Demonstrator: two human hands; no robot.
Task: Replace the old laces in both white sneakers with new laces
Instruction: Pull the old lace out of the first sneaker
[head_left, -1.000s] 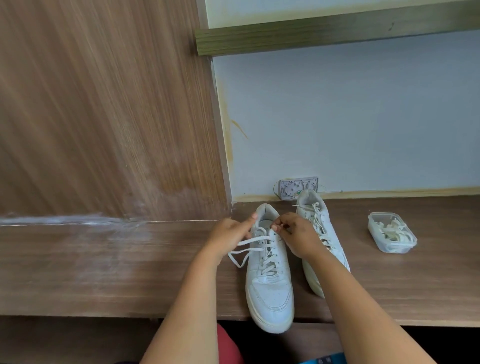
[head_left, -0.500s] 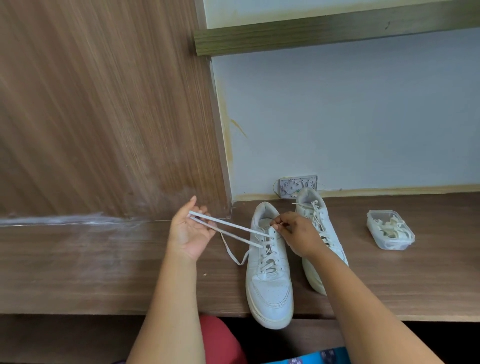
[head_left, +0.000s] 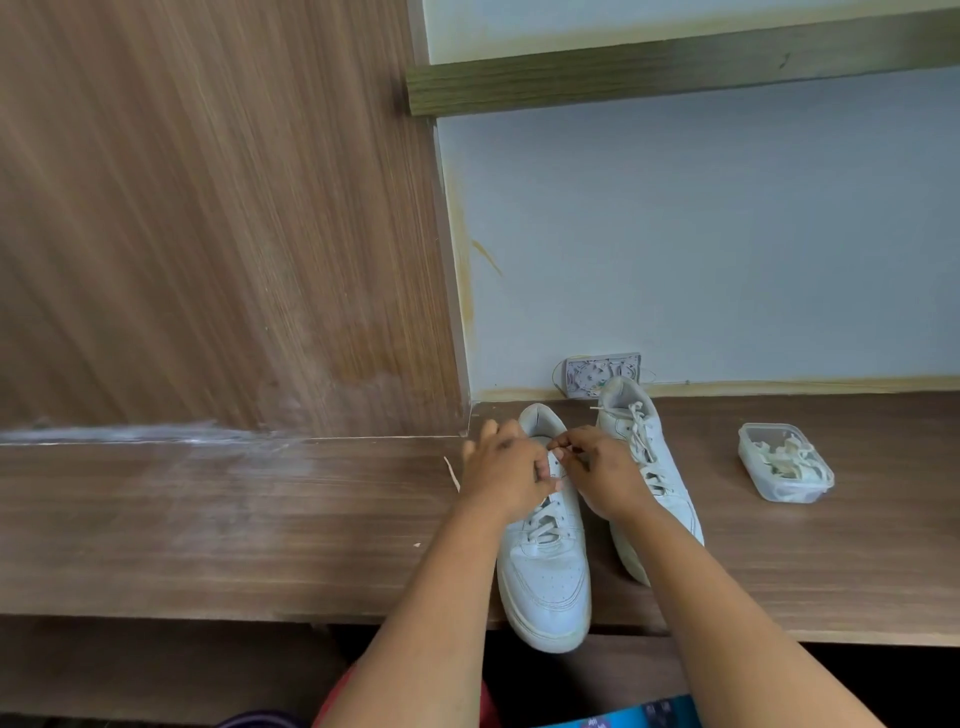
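Low in the centre of the frame, the near sneaker (head_left: 545, 566) lies toe-out over the wooden shelf (head_left: 208, 519) edge. Both hands meet over its top eyelets: the left hand (head_left: 506, 475) curls over the tongue, what it holds hidden; the right hand (head_left: 602, 475) pinches the lace (head_left: 543, 525). The second sneaker (head_left: 644, 441), smooth white leather, stands just right; a clear plastic tub (head_left: 784, 470) of laces sits further right.

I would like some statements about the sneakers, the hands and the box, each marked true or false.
1. Both hands, left hand and right hand, work at the upper eyelets of the near sneaker. True.
2. The far sneaker has no lace. False: it is laced.
3. The clear plastic box stands right of the sneakers. True.
4. The box is empty. False: it holds pale laces.
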